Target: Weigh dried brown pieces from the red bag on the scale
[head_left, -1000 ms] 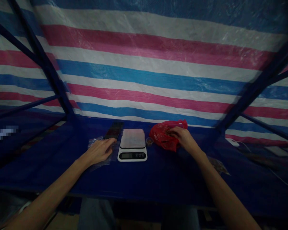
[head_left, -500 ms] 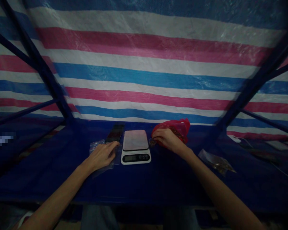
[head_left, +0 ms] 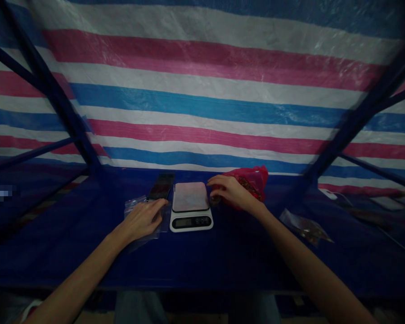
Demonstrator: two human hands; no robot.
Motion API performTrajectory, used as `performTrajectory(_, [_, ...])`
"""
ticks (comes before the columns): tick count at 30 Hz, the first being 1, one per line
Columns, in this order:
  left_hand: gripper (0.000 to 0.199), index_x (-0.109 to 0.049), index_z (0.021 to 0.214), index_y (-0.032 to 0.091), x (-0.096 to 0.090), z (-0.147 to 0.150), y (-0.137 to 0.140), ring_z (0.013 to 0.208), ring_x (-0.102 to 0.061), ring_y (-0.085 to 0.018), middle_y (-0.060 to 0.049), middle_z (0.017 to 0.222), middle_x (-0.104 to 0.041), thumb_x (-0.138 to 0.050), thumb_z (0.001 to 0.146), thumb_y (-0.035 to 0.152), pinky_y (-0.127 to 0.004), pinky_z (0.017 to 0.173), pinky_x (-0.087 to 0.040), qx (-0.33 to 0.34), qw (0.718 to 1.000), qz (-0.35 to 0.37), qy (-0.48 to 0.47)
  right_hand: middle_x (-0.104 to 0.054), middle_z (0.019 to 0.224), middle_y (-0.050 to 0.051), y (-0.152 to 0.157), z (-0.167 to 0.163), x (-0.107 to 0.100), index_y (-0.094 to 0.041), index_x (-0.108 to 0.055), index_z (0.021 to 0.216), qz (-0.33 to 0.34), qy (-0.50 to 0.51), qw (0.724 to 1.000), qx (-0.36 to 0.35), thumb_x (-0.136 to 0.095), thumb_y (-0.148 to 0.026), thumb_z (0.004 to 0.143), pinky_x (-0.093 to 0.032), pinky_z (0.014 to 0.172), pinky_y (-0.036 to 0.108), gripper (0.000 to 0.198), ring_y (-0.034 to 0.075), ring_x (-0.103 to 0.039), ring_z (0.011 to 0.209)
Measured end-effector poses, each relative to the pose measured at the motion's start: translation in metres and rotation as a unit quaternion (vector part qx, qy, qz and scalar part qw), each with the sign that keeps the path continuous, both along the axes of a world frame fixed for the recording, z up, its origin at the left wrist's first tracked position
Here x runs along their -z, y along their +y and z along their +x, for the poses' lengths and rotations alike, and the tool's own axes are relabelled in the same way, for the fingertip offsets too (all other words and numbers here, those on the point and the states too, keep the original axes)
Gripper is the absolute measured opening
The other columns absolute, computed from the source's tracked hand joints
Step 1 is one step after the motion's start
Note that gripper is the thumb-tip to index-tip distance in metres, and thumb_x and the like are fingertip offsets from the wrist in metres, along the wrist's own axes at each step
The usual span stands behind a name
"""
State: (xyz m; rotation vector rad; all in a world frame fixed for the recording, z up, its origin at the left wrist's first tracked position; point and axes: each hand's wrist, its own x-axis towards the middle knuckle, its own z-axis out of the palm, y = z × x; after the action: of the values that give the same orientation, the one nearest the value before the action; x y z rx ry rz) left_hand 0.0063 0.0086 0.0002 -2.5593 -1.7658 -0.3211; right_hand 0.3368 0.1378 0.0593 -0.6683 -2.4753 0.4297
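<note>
A white digital scale [head_left: 191,207] stands on the blue table [head_left: 222,252]. My left hand [head_left: 143,219] lies flat on a stack of clear plastic bags [head_left: 132,204] just left of the scale, fingers spread, gripping nothing. My right hand [head_left: 229,192] is at the scale's right edge. Its fingers curl around a small cup [head_left: 215,198], which they mostly hide. Behind that hand lies a red plastic bag [head_left: 254,179] with brownish contents.
A dark phone [head_left: 161,186] lies behind the clear bags. A filled clear bag [head_left: 305,227] lies on the table to the right, with a white object [head_left: 327,193] further back. A striped tarp wall [head_left: 202,99] and dark blue frame bars [head_left: 344,135] enclose the table.
My right hand left the red bag, moved left to the small cup beside the scale and closed around it. My left hand stayed on the clear bags.
</note>
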Motion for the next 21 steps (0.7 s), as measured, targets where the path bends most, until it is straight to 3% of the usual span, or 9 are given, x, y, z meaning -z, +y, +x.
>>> performTrajectory(6, [0.035, -0.053, 0.126, 0.021, 0.001, 0.000, 0.001, 0.088, -0.071, -0.024, -0.006, 0.100, -0.073, -0.043, 0.093, 0.015, -0.034, 0.076, -0.046, -0.001, 1.000, -0.002, -0.002, -0.075, 0.113, 0.010, -0.008, 0.025, 0.017, -0.020, -0.074, 0.113, 0.039, 0.090, 0.990, 0.102, -0.050, -0.018, 0.099, -0.053, 0.099, 0.040, 0.028, 0.024, -0.070, 0.107])
performTrajectory(16, [0.041, -0.051, 0.124, 0.020, -0.013, 0.008, -0.007, 0.096, -0.065, -0.024, -0.006, 0.102, -0.065, -0.052, 0.083, 0.013, -0.036, 0.085, -0.049, 0.031, 0.997, -0.006, -0.065, -0.072, 0.125, 0.009, -0.018, 0.026, 0.020, -0.023, -0.067, 0.129, 0.036, 0.042, 0.996, 0.072, -0.052, -0.032, 0.102, -0.052, 0.105, 0.043, 0.032, 0.026, -0.068, 0.116])
performTrajectory(21, [0.038, -0.053, 0.118, 0.022, -0.011, 0.008, -0.006, 0.107, -0.062, -0.026, -0.008, 0.112, -0.062, -0.052, 0.081, 0.012, -0.039, 0.093, -0.047, 0.033, 0.997, 0.000, -0.065, -0.070, 0.127, 0.010, -0.020, 0.027, 0.020, -0.023, -0.066, 0.130, 0.085, 0.093, 0.986, 0.111, -0.046, -0.022, 0.101, -0.051, 0.106, 0.044, 0.035, 0.027, -0.066, 0.118])
